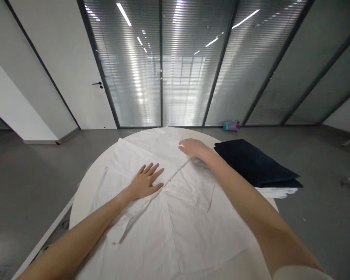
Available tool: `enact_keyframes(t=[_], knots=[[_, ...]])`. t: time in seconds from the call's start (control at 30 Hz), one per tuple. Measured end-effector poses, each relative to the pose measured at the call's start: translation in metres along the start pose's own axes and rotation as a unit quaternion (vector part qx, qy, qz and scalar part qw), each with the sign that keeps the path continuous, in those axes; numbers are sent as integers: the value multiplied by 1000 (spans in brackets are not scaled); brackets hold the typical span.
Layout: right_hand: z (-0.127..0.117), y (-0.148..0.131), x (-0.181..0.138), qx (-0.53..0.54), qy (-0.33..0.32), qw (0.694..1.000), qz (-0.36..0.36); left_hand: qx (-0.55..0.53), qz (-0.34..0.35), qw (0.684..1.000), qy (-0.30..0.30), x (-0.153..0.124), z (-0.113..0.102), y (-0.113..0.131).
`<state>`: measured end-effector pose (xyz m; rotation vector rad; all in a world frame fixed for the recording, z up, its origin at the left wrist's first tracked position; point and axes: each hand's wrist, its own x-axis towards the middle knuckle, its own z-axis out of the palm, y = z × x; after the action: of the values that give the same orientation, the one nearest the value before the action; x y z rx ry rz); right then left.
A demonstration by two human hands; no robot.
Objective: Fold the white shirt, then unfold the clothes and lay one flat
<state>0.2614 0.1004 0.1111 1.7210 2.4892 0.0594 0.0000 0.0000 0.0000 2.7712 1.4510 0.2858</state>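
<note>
White shirt [189, 229] spread across the desk [83, 192], and my left hand [146, 182] lies flat, fingers splayed; my right hand [193, 147] curves over it, grip unclear. Smoothing, I'd judge; next calls for steady, light pressure.

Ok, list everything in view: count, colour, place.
Table: 1, off-white, centre
Shirt: 1, white, spread on the table
Folded cloth: 1, dark navy, right side of table
White fabric: count unclear, white, beneath folded cloth
Floor: 1, grey, around the table
Glass wall: 1, grey, behind the table
Small object: 1, blue and red, floor by glass wall
Door: 1, white, back left
Door handle: 1, black, on door
Left hand: 1, bare, palm-down on shirt
Right hand: 1, bare, at shirt's far part
</note>
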Motion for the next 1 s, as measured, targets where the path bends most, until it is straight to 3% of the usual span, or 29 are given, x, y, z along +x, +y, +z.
enact_keyframes(t=[0.1, 0.3, 0.4, 0.67, 0.83, 0.93, 1.0], knots=[[20, -8, 42, 26, 89, 996, -18, 3, -1, 1000, -3, 0, -2, 1], [85, 5, 95, 79, 27, 995, 54, 4, 2, 1000, -12, -1, -4, 1], [98, 21, 100, 89, 16, 993, 74, 3, 18, 1000, -15, 1, -5, 1], [101, 55, 86, 98, 1, 984, 146, -8, 66, 997, -32, 11, -4, 9], [108, 58, 75, 93, 37, 982, 158, -81, 74, 993, -34, 17, -6, 3], [114, 56, 73, 89, 75, 981, 155, -240, -18, 971, 8, 54, -16, -23], [116, 54, 71, 83, 107, 979, 154, -388, -150, 908, 58, 92, -27, -50]])
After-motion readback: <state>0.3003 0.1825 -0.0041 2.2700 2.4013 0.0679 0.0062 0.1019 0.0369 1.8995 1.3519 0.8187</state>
